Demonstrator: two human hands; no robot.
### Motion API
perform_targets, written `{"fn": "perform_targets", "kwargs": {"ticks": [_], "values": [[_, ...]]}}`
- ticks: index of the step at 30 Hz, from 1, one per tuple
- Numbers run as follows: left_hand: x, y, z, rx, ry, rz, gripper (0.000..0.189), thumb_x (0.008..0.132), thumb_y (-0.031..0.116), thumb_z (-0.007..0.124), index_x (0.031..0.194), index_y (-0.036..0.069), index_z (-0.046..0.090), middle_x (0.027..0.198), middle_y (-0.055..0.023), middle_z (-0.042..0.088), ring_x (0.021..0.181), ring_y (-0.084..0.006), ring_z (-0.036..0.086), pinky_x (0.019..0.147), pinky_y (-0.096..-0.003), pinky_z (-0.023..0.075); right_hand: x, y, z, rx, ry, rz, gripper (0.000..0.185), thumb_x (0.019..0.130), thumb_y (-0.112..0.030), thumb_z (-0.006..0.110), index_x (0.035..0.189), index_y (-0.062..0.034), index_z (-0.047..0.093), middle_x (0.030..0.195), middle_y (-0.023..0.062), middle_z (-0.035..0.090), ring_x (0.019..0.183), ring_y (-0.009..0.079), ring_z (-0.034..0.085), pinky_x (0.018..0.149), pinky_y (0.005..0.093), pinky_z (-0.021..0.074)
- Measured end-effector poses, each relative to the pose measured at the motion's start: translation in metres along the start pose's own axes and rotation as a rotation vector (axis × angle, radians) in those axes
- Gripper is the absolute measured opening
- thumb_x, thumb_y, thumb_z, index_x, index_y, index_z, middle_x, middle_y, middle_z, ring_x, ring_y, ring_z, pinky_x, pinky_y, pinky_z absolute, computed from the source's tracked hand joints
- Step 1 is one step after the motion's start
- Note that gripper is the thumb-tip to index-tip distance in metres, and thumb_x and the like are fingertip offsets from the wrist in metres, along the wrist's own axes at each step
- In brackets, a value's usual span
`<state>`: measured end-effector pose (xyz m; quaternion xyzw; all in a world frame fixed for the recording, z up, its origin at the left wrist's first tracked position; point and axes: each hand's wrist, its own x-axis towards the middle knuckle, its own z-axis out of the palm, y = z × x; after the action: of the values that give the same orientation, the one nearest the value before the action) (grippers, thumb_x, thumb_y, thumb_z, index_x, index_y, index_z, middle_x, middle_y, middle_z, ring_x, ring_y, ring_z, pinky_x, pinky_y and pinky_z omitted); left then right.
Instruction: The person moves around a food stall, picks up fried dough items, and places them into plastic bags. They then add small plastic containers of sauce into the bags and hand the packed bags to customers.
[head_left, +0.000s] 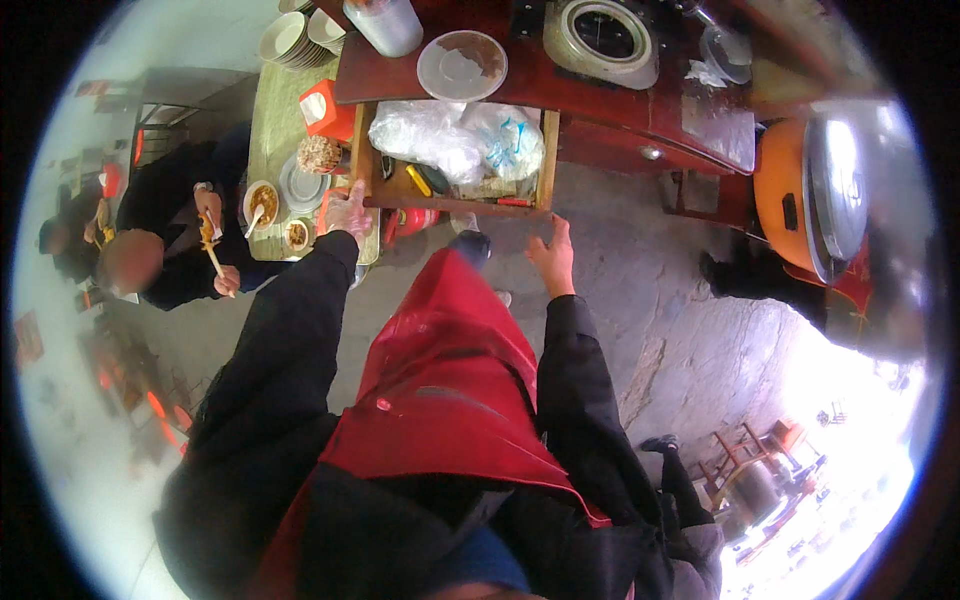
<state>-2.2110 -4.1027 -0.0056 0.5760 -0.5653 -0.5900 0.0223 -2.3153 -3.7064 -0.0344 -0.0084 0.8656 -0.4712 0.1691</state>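
Note:
A wooden drawer (450, 203) stands pulled out from a dark red counter. In it lie bundled clear plastic bags (427, 139), a bag with blue print (514, 146), a yellow-handled tool (418, 181) and a small red object (514, 202). My left hand (348, 214), in a thin clear glove, grips the drawer's left front corner. Close by the right front corner is my right hand (553, 259), bare, thumb and fingers apart, holding nothing visible. Whether its fingertips touch the wood is hard to tell.
A round plastic lid (462, 66) overhangs the counter (525, 79) above the drawer. Left, a table (270, 142) bears stacked bowls (283, 37), food bowls (262, 196) and a skewer holder (320, 155). A seated person (187, 195) eats there. An orange cooker (780, 191) stands right.

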Motion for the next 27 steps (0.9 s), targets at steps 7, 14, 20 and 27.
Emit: {"fn": "perform_targets", "kwargs": {"ticks": [7,14,20,27], "values": [[-0.011,-0.071,-0.044,1.153,0.009,0.408,0.041,0.075,0.026,0.063,0.099,-0.007,0.059,0.092,-0.0268,0.064,0.088,-0.0414,0.063,0.08,-0.0457,0.0502,-0.071,-0.001,-0.026,-0.111,-0.026,0.02,0.049,0.076,-0.018,0.064,0.121,-0.0058,0.05,0.1,0.0157,0.065,0.067,0.0221,0.067,0.063,0.0334,0.0525],[-0.044,-0.089,-0.057,0.929,-0.043,0.146,0.044,0.075,0.028,0.057,0.106,-0.005,0.055,0.1,-0.028,0.064,0.098,-0.0409,0.062,0.09,-0.0444,0.0467,-0.097,-0.022,-0.053,-0.164,-0.234,0.15,0.044,0.075,-0.023,0.064,0.114,-0.0029,0.057,0.1,0.0164,0.068,0.083,0.0314,0.068,0.074,0.04,0.0532],[-0.099,-0.021,-0.041,1.075,0.028,0.659,0.049,0.082,0.029,0.06,0.122,0.004,0.052,0.119,-0.0196,0.059,0.107,-0.0353,0.059,0.092,-0.0428,0.047,-0.003,-0.103,-0.043,-0.539,-0.143,-0.11,0.03,0.083,-0.014,0.057,0.112,-0.0116,0.063,0.088,0.0196,0.064,0.09,0.0395,0.061,0.079,0.0457,0.0496],[-0.095,-0.029,0.039,1.002,-0.486,0.772,0.058,0.082,0.023,0.064,0.134,0.004,0.044,0.125,-0.0223,0.054,0.117,-0.0374,0.051,0.099,-0.0419,0.0432,0.088,-0.162,0.082,-0.497,-0.126,-0.535,0.045,0.078,-0.012,0.061,0.123,-0.0149,0.06,0.124,0.0188,0.058,0.117,0.0374,0.052,0.1,0.0438,0.0423]]}}
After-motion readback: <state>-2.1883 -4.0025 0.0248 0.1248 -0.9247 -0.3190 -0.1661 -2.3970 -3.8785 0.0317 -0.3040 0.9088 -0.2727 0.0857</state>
